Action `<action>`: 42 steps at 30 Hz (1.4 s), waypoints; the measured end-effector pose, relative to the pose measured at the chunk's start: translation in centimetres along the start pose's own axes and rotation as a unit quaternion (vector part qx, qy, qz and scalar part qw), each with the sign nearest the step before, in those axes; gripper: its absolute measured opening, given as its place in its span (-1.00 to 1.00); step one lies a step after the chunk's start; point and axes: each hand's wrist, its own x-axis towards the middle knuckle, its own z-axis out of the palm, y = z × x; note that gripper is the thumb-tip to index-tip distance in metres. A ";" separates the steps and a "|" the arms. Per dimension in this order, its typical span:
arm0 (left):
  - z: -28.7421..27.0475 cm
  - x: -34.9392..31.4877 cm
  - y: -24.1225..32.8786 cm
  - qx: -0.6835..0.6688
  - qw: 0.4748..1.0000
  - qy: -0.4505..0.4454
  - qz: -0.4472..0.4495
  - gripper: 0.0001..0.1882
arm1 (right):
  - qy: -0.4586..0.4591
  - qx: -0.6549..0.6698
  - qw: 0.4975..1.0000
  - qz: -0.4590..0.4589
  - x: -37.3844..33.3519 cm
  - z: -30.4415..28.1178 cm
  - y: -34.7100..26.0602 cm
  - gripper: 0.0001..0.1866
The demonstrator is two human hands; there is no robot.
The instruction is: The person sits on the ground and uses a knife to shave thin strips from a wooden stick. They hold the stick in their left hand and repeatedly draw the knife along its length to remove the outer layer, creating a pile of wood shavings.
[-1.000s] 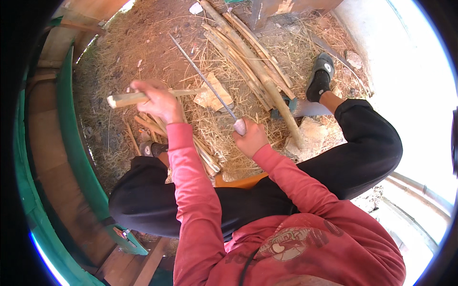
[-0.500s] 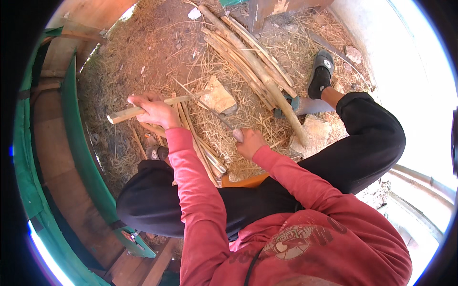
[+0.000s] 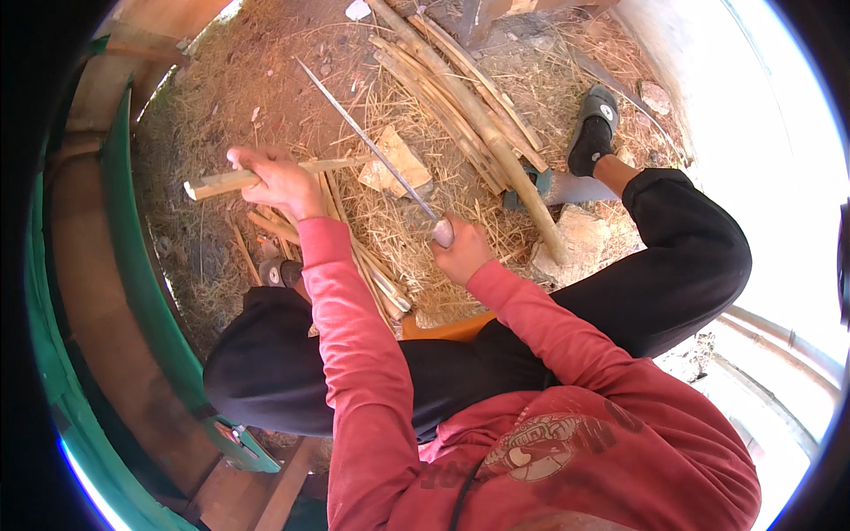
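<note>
My left hand (image 3: 285,184) is closed around a pale split wooden stick (image 3: 215,185). One end of the stick sticks out to the left, and the other reaches right toward a flat, light-coloured block (image 3: 398,162) on the ground. My right hand (image 3: 464,251) grips the pale handle of a long knife (image 3: 364,136). Its blade, seen nearly edge-on, points up and to the left, passing over the block and crossing the line of the stick's far end. Whether blade and stick touch, I cannot tell.
Below my left hand lie several split sticks (image 3: 379,281). A pile of longer poles (image 3: 482,124) rests ahead to the right, beside my sandalled foot (image 3: 595,129). A green-edged wooden structure (image 3: 133,265) stands at the left, and a pale wall (image 3: 682,62) at the right.
The knife's blade has swung upward, its tip now farther ahead and to the left. My left hand has shifted slightly up and left with the stick.
</note>
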 end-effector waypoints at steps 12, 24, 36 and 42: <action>0.2 0.0 0.7 -0.006 1.000 0.014 -0.010 -0.46 | -0.050 -0.028 0.998 0.024 -0.3 1.0 0.3 -0.64; 0.6 -0.2 0.5 0.011 0.999 0.038 -0.007 -0.47 | -0.034 -0.074 0.997 0.013 0.3 2.3 3.6 -0.68; 0.8 -0.4 1.0 -0.008 0.998 0.048 -0.051 -0.43 | -0.042 -0.097 0.994 0.015 0.8 2.2 3.5 -0.67; -0.2 0.6 -0.4 -0.019 0.998 0.055 -0.026 -0.42 | -0.002 0.004 0.999 -0.039 -0.1 1.9 1.2 -0.68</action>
